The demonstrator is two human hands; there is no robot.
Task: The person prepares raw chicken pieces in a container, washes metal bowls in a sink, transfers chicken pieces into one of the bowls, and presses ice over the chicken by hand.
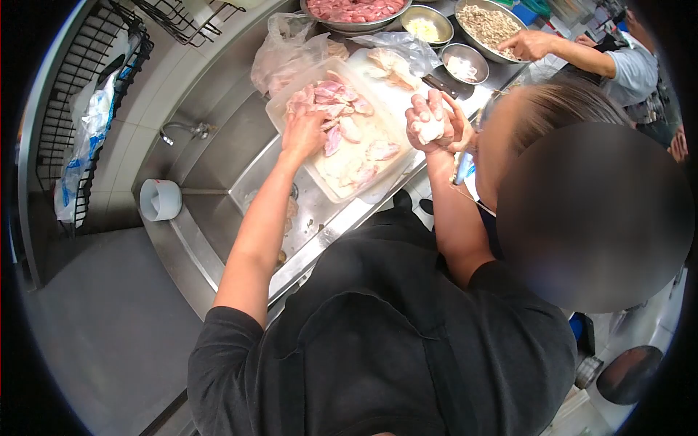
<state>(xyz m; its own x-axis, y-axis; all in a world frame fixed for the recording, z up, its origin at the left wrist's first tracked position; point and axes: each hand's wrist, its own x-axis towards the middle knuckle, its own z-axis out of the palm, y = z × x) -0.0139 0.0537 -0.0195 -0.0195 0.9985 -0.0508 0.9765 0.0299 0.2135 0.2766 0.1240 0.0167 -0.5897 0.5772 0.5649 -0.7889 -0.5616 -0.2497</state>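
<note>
My left hand [305, 136] reaches into a translucent plastic tub [400, 171], its fingers curled into pieces of raw chicken [336, 94]; the fingertips are partly hidden. More chicken pieces lie in cloudy liquid at the near end of the tub. Raised past the tub's right side, my right hand [440, 120] has its fingers curled around a pale lump [430, 131] that looks like raw chicken. Behind the tub are a clear plastic bag [280, 54] and a white board [411, 102] with pale meat [392, 69] and a dark-handled knife [441, 86].
The tub spans a steel sink [243, 156] with a tap [189, 131]. Bowls of red meat [356, 9], chopped yellowish food [423, 29], white slices [462, 68] and minced food [488, 27] stand behind. A co-worker's hand [534, 45] touches the mince. Another person's head is close on my right.
</note>
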